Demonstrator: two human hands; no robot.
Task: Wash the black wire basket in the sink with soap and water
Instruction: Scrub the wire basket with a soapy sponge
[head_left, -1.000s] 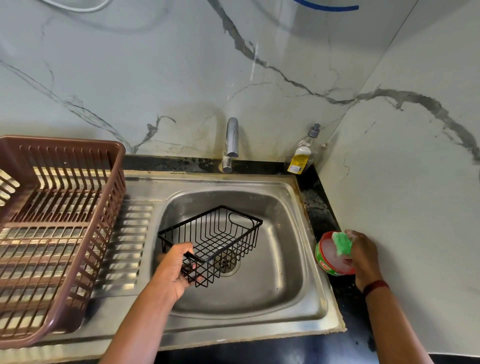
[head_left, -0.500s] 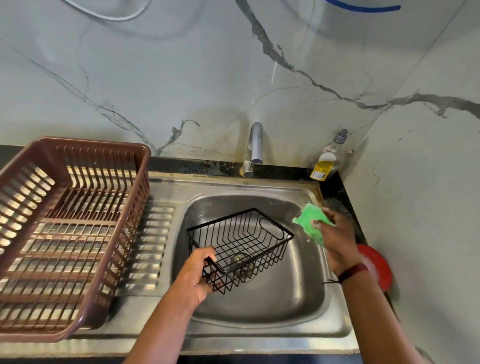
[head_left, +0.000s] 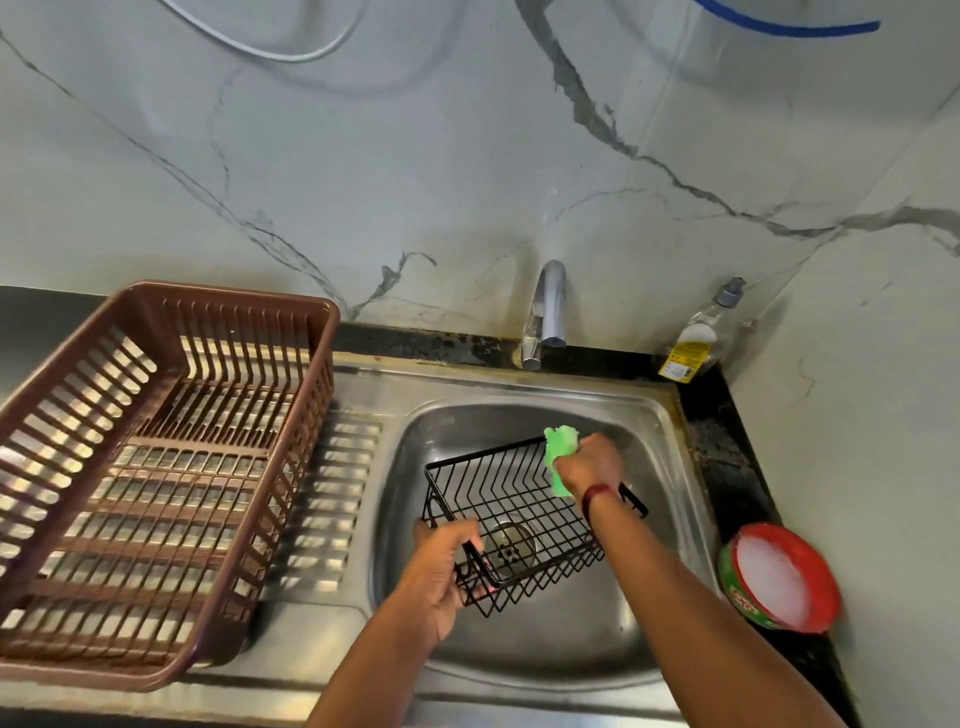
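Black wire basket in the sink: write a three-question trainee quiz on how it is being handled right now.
1. True or false: water is running from the tap onto the black wire basket.
2. Which hand grips the basket's near corner?
A. left hand
B. right hand
C. neither
3. Fill in: the right hand presses a green ___ against the basket's far rim.

Key:
1. False; no stream shows under the tap.
2. A; the left hand holds it tilted over the sink drain.
3. Scrub pad; the red soap tub sits on the counter to the right, apart from the basket.
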